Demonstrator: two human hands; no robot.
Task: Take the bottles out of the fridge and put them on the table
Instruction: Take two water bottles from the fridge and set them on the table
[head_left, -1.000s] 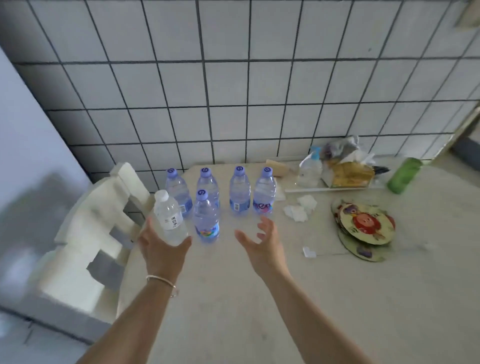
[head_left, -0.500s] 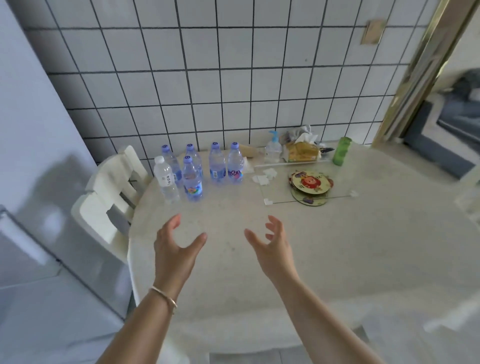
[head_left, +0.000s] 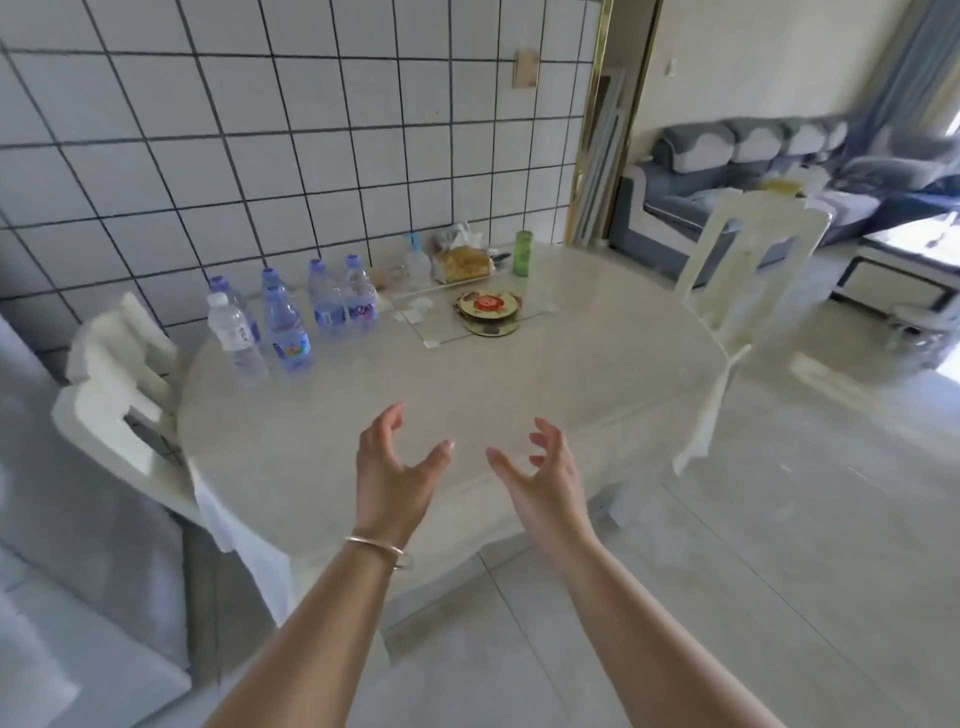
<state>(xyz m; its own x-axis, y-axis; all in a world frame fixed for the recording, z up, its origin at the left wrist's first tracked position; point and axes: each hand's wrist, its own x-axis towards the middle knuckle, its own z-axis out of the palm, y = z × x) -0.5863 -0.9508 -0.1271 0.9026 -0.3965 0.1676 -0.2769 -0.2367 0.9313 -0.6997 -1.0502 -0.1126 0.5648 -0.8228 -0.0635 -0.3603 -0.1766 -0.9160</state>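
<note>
Several clear water bottles stand upright in a cluster on the far left of the round cream table (head_left: 571, 384). Nearest are a white-capped bottle (head_left: 236, 335) and a blue-capped bottle (head_left: 287, 332) with a colourful label; more blue-capped bottles (head_left: 343, 304) stand behind them by the tiled wall. My left hand (head_left: 397, 467) and my right hand (head_left: 540, 475) hover over the table's near edge, well short of the bottles. Both hold nothing, with fingers spread and loosely bent. The fridge is a grey-white surface (head_left: 31, 519) at the left edge.
A white chair (head_left: 119, 395) stands at the table's left, another white chair (head_left: 748, 260) at its far right. On the table sit round coasters (head_left: 488, 309), a green cup (head_left: 523, 253), a spray bottle and food bags (head_left: 462, 260). A doorway opens right toward a sofa (head_left: 753, 176).
My left hand let go of the white-capped bottle, which now stands on the table. Both hands drew back from the bottles, and the view pulled away and turned right.
</note>
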